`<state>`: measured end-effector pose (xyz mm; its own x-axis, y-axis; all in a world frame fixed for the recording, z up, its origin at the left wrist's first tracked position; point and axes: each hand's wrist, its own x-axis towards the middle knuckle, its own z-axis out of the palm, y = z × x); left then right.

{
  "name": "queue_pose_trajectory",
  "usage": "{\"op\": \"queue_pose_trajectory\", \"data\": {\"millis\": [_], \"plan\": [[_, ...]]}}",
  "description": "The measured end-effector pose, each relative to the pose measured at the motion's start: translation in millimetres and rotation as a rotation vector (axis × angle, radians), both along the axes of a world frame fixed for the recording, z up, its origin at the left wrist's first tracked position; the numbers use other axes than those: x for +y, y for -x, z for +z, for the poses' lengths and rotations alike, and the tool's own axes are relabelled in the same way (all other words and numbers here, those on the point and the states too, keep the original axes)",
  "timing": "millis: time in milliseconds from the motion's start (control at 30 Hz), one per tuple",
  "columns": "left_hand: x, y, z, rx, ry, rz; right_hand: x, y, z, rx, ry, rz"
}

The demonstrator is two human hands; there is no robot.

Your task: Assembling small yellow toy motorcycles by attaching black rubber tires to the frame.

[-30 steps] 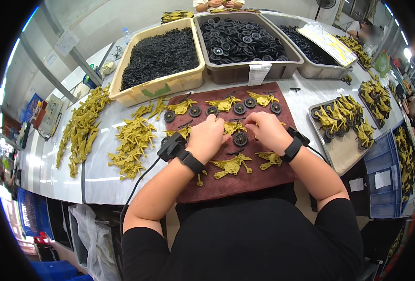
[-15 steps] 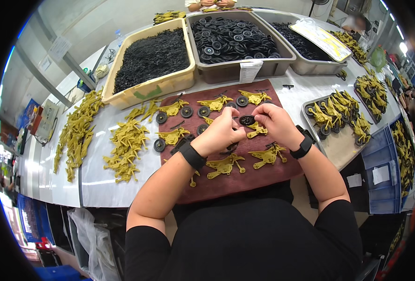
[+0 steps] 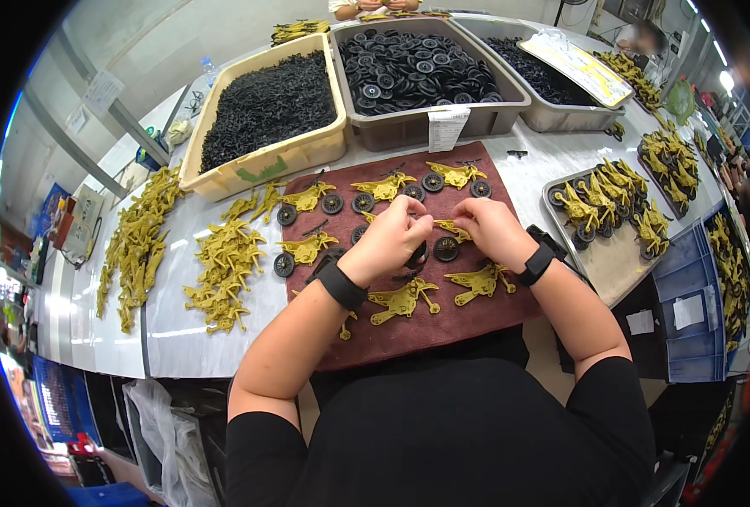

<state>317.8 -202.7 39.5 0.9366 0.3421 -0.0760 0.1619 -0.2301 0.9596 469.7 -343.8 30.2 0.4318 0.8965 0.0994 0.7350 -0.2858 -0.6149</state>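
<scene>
On a dark red cloth mat (image 3: 354, 351), yellow toy motorcycle bodies lie in rows. Those in the back row, such as one yellow body (image 3: 383, 188), have loose black wheels and thin black parts beside them. Above the mat's middle, my left hand (image 3: 388, 241) has its fingers curled together, hiding whatever is in them. Close by, my right hand (image 3: 492, 228) pinches a yellow motorcycle body (image 3: 451, 228), partly covered by the fingers. Just below it is a black spoked wheel (image 3: 446, 248). Nearer me lie a yellow body (image 3: 403, 301) and another yellow body (image 3: 481, 285).
Behind the mat stand a cream bin (image 3: 265, 173) of small black parts, a grey bin (image 3: 392, 131) of wheels and another grey bin (image 3: 561, 120). Yellow parts (image 3: 223, 270) are heaped left. A tray (image 3: 599, 270) at right holds wheeled motorcycles. A person (image 3: 379, 8) sits opposite.
The black wheel that was between my hands is now lower, below the yellow body. My right fingers have moved slightly left onto that body. The view has shifted a little.
</scene>
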Motion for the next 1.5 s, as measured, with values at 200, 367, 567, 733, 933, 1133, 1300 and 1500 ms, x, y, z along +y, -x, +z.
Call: {"op": "queue_pose_trajectory", "data": {"millis": [200, 367, 567, 733, 933, 1133, 1300, 1500], "plan": [[-2, -6, -8, 0.022, 0.066, 0.059, -3, 5, 5, -0.025, -0.075, 0.109], [-2, -9, -11, -0.027, -0.164, 0.073, 1, 7, -6, -0.099, 0.077, 0.146], [2, -4, -13, 0.014, -0.081, 0.083, 5, 6, -1, 0.003, 0.007, 0.082], [3, -1, -12, -0.004, -0.145, 0.101, 10, 1, -5, -0.065, 0.060, 0.064], [-2, 3, -8, -0.035, 0.053, 0.096, 10, 5, -12, -0.155, -0.151, 0.016], [-5, -3, -17, -0.153, 0.007, 0.118, 4, 33, 15, 0.545, -0.205, 0.236], [-11, -6, -11, -0.056, -0.101, 0.017, -1, 21, 30, 0.762, 0.034, 0.150], [-15, -10, -10, -0.048, 0.097, -0.041, -16, -3, 32, 0.505, -0.158, 0.019]]}}
